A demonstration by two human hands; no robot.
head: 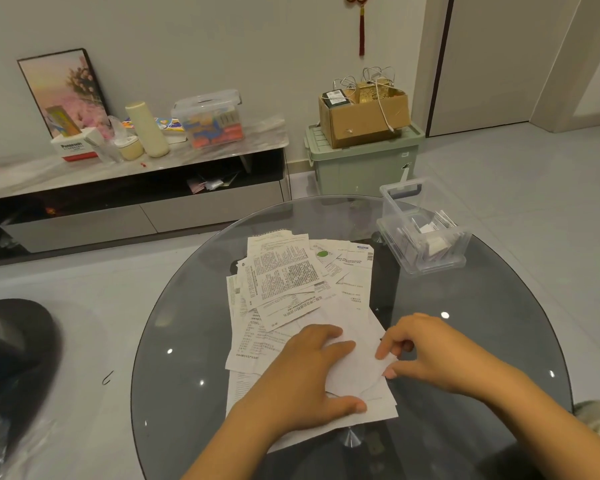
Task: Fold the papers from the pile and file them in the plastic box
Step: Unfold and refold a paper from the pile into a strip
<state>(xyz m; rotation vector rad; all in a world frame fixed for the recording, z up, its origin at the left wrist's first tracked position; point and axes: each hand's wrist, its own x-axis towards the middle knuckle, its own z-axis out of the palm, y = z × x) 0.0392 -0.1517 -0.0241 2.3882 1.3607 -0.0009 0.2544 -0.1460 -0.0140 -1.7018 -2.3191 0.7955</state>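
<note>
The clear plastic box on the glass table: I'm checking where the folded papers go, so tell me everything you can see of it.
The clear plastic box is small, rectangular and see-through, with a lipped rim. Its clear lid with a handle stands tipped up at the far end, so the box is open. It sits upright on the far right part of the round glass table, beyond and to the right of the pile of printed white papers. Several folded white papers stand inside. Neither hand touches it.
</note>
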